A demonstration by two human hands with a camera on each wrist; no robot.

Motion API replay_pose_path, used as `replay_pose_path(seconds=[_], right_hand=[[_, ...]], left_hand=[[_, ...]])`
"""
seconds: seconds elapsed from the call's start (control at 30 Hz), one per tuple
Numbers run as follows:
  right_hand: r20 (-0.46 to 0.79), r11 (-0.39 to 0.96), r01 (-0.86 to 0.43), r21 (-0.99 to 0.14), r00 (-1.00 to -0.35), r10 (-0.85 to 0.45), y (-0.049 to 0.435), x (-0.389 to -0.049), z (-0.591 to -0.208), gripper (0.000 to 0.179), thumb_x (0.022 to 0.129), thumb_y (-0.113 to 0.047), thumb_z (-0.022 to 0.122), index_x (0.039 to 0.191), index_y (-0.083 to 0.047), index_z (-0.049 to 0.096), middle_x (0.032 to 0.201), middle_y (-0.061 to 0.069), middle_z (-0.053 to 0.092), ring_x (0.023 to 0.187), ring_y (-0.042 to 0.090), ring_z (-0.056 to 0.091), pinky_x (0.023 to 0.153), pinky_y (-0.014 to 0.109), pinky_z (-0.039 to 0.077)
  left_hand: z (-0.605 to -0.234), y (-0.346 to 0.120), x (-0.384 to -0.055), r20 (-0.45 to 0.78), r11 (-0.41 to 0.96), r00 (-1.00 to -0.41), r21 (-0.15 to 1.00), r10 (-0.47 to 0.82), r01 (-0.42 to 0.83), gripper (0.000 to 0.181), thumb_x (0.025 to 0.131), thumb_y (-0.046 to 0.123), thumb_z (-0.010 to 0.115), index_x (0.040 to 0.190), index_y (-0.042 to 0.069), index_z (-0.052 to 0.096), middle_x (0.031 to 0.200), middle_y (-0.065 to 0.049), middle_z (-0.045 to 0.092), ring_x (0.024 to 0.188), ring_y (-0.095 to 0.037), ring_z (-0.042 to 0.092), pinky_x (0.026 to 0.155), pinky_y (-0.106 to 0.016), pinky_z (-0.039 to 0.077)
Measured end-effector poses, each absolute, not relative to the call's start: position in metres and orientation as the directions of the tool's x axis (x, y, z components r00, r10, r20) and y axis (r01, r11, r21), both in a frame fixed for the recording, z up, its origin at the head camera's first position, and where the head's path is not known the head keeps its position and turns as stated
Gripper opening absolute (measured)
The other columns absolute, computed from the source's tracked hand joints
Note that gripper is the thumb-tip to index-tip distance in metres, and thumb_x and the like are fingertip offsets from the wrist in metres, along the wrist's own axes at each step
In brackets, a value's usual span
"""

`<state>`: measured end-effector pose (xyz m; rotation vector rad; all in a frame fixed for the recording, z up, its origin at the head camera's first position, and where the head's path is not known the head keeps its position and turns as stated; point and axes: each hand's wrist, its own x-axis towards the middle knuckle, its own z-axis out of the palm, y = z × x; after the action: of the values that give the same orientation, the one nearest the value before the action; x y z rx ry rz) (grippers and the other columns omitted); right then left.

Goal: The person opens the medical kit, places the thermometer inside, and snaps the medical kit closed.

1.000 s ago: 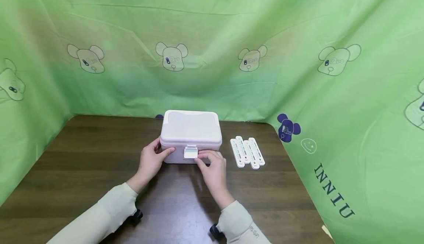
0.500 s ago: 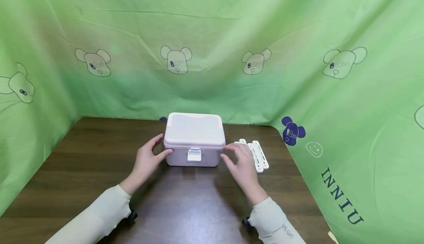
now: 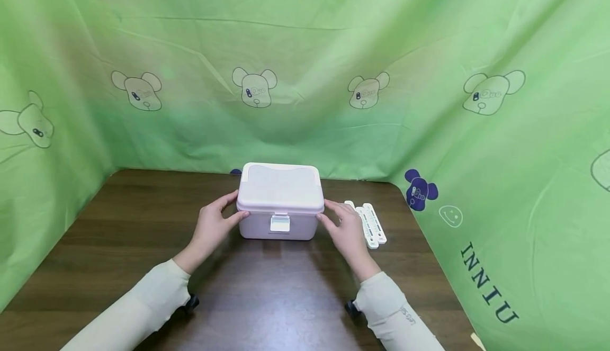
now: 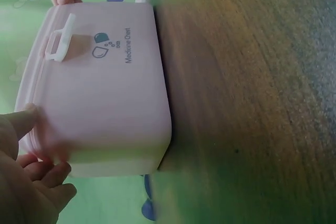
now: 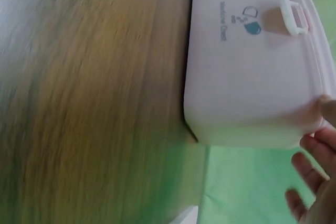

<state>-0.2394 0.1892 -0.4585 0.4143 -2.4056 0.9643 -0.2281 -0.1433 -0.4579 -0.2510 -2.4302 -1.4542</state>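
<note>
- Green cloth (image 3: 305, 28), printed with mouse heads, hangs at the left, behind and at the right, where it also bears dark letters.
- A brown table (image 3: 271, 282) spreads between, with a box (image 3: 281, 189) near the middle of its back edge.
- The left hand (image 3: 209, 232) remains at the box's left front corner, now grasping the lid rim between thumb and fingers.
- The right hand (image 3: 349, 234), at the latch (image 3: 280, 223) a second ago, now grasps the right front corner likewise and partly hides the white strips (image 3: 374, 224).
- Table: streaky wood grain with a glossy patch in front.
- Box: smooth, pale pink, round-cornered, plastic-looking; its lid is down, the latch juts outward, and the front reads "Medicine Chest".
- Strips: long, flat, narrow, round-ended, lying side by side.
</note>
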Motion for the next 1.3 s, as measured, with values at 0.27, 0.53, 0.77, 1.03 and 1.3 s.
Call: replay_pose_path(seconds=[0.27,0.53,0.77,1.03,1.3], right_hand=[[0.559,0.711,-0.425,-0.56,-0.828,-0.055,0.189,-0.225,-0.451,0.04,0.081,-0.024,0.089,0.116,-0.009,0.079,0.109,0.007,0.078,0.103,0.027,0.07,0.09,0.045,0.054],[0.595,0.665,-0.473,-0.578,-0.802,-0.053,0.195,-0.214,-0.43,0.034,0.078,-0.017,0.09,0.11,-0.007,0.081,0.102,0.008,0.079,0.099,0.027,0.072,0.089,0.044,0.055],[0.585,0.649,-0.448,-0.615,-0.811,-0.005,0.191,-0.237,-0.389,0.029,0.087,-0.026,0.084,0.111,-0.009,0.08,0.105,0.008,0.079,0.101,0.025,0.074,0.09,0.041,0.056],[0.512,0.516,-0.406,-0.754,-0.855,0.076,0.176,-0.288,-0.358,0.031,0.095,-0.029,0.075,0.122,-0.012,0.076,0.113,0.005,0.077,0.101,0.021,0.069,0.083,0.03,0.049],[0.501,0.563,-0.405,-0.72,-0.865,0.018,0.169,-0.326,-0.37,0.052,0.093,-0.021,0.077,0.142,-0.013,0.062,0.131,0.007,0.067,0.114,0.028,0.062,0.093,0.041,0.047]], left_hand=[[-0.456,-0.144,-0.218,0.386,0.552,-0.923,0.769,0.002,0.323,0.062,0.085,0.025,0.086,0.139,0.003,0.063,0.133,-0.014,0.068,0.124,-0.028,0.065,0.096,-0.05,0.056],[-0.432,-0.151,-0.207,0.413,0.594,-0.909,0.717,0.059,0.365,0.056,0.088,0.032,0.083,0.135,0.006,0.068,0.13,-0.011,0.07,0.088,-0.023,0.066,0.08,-0.041,0.053],[-0.392,-0.153,-0.229,0.429,0.6,-0.902,0.71,0.045,0.367,0.05,0.096,0.041,0.073,0.134,0.009,0.069,0.127,-0.011,0.072,0.099,-0.023,0.072,0.082,-0.041,0.059],[-0.359,-0.15,-0.283,0.429,0.484,-0.903,0.794,-0.019,0.367,0.045,0.097,0.028,0.073,0.136,0.007,0.067,0.121,-0.012,0.074,0.114,-0.025,0.071,0.093,-0.04,0.06],[-0.376,-0.15,-0.31,0.381,0.377,-0.924,0.861,-0.031,0.342,0.058,0.095,0.024,0.076,0.148,0.012,0.055,0.138,-0.01,0.065,0.128,-0.024,0.063,0.102,-0.033,0.054]])
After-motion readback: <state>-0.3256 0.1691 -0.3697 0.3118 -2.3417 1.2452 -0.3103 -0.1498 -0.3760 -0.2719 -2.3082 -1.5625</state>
